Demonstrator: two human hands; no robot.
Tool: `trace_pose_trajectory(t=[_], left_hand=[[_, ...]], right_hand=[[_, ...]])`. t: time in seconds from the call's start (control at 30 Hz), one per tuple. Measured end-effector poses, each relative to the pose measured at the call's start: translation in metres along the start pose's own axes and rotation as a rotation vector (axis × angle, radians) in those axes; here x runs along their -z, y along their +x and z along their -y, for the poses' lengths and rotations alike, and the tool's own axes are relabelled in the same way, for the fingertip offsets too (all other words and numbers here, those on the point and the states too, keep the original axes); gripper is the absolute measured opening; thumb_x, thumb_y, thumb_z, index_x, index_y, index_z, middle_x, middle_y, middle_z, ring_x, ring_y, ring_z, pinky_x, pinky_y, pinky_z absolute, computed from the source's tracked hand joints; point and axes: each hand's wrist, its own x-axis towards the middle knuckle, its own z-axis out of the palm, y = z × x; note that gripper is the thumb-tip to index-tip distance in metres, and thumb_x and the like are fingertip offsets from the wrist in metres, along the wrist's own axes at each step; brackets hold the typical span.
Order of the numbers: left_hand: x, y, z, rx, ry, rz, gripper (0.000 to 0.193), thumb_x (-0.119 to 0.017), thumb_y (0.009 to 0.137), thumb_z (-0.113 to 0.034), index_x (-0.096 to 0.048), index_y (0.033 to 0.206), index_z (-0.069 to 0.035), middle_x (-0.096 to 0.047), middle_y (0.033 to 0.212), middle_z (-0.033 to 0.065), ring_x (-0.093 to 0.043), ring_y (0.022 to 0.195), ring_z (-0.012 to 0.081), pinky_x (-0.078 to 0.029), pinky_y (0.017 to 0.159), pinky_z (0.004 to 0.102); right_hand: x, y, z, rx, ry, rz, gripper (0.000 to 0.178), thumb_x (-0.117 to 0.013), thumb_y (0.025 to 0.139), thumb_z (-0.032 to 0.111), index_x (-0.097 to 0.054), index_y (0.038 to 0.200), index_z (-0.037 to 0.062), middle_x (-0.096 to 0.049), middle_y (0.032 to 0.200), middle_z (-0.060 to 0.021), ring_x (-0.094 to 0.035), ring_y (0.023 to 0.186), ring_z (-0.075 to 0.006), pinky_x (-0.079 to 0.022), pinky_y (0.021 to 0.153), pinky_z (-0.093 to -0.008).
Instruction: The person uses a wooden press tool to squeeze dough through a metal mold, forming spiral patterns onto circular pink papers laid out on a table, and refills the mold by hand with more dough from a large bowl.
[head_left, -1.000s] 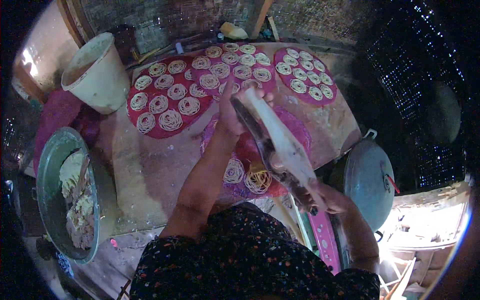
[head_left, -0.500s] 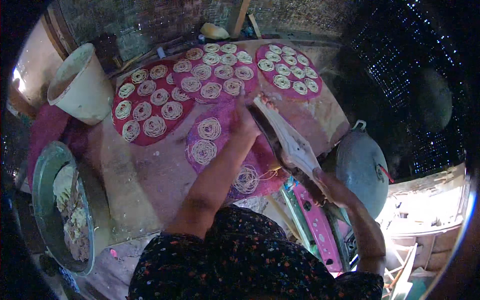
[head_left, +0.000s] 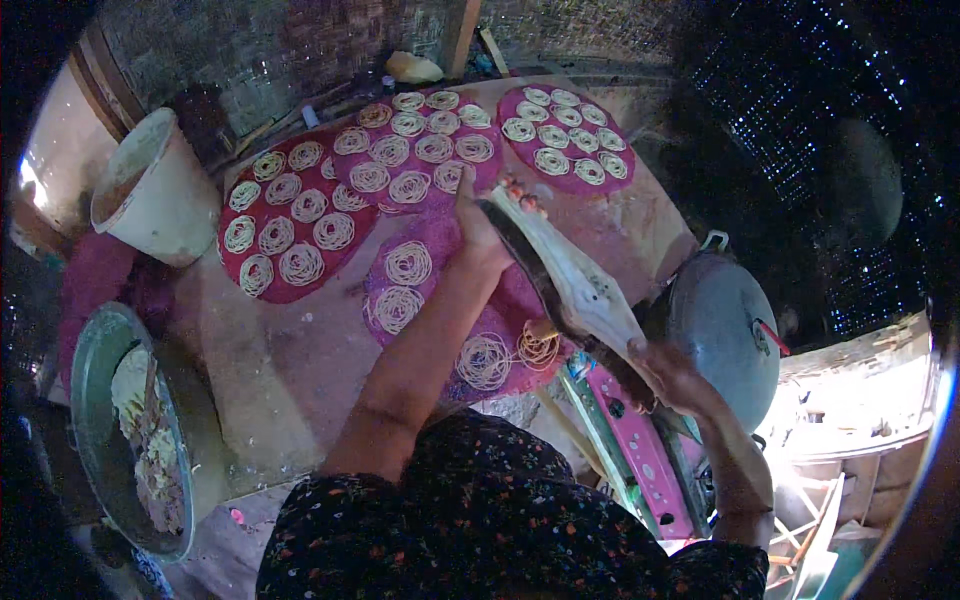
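Note:
Both my hands grip a long, pale wooden noodle press, held slanting over the table. My left hand is wrapped round its far end, and my right hand is closed round its near right end. Below the press, strands of dough hang from a short tan spout into a loose noodle coil on the near purple mesh mat. Beside that coil lies a paler finished-looking noodle nest, with two more nests farther left on the same mat.
Other mats, one red, hold several noodle nests on the table. A white bucket stands far left, above a basin of dough. A lidded grey pot is at right, near a pink spotted board.
The strands under the press have become a rounder coil right of the nearest nest. Both hands keep their grip; the view has shifted slightly.

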Motion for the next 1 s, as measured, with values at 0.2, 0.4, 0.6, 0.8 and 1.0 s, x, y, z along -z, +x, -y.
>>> trace_pose_trajectory(t=[0.2,0.4,0.6,0.8,1.0], left_hand=[[0.016,-0.015,0.023,0.031,-0.038,-0.103,0.035,-0.043,0.08,-0.047,-0.051,0.072,-0.014,-0.048,0.063,0.0,-0.048,0.058,0.0198,-0.04,0.063,0.0402],[0.052,0.013,0.044,0.043,-0.172,0.085,0.028,-0.045,0.082,-0.041,-0.051,0.071,-0.015,-0.049,0.063,-0.0013,-0.05,0.058,0.018,-0.04,0.064,0.039],[0.079,0.021,0.037,-0.04,-0.116,0.285,0.021,-0.042,0.085,-0.03,-0.055,0.075,-0.017,-0.053,0.068,-0.0051,-0.052,0.061,0.0144,-0.041,0.067,0.0341],[0.103,0.023,0.032,-0.191,-0.216,0.209,0.016,-0.042,0.086,-0.025,-0.053,0.079,-0.015,-0.051,0.071,-0.0041,-0.049,0.066,0.0126,-0.041,0.067,0.0327],[0.082,0.029,-0.021,-0.297,-0.12,0.264,0.015,-0.046,0.085,-0.023,-0.049,0.072,-0.014,-0.046,0.068,-0.0036,-0.045,0.063,0.0113,-0.04,0.066,0.0296]], right_hand=[[0.006,-0.02,-0.003,-0.036,0.116,0.061,0.057,-0.041,0.084,0.057,-0.053,0.082,0.0019,-0.053,0.058,-0.0044,-0.048,0.042,-0.0121,-0.04,0.039,-0.026],[0.019,-0.02,-0.003,-0.119,0.059,-0.01,0.064,-0.039,0.082,0.061,-0.055,0.091,0.0002,-0.057,0.065,-0.0082,-0.054,0.048,-0.0128,-0.045,0.041,-0.0254],[-0.014,0.043,-0.037,0.122,0.746,-0.017,0.081,-0.03,0.078,0.069,-0.046,0.116,-0.0012,-0.06,0.088,-0.0164,-0.061,0.059,-0.0225,-0.054,0.048,-0.0335],[-0.036,0.091,-0.078,0.214,0.671,0.167,0.058,-0.044,0.082,0.047,-0.041,0.12,0.0025,-0.056,0.091,-0.015,-0.051,0.051,-0.0174,-0.047,0.042,-0.0284],[-0.057,0.095,-0.037,0.412,0.315,0.14,0.045,-0.046,0.087,0.036,-0.046,0.121,0.0059,-0.054,0.111,-0.0124,-0.055,0.092,-0.0206,-0.049,0.073,-0.0334]])
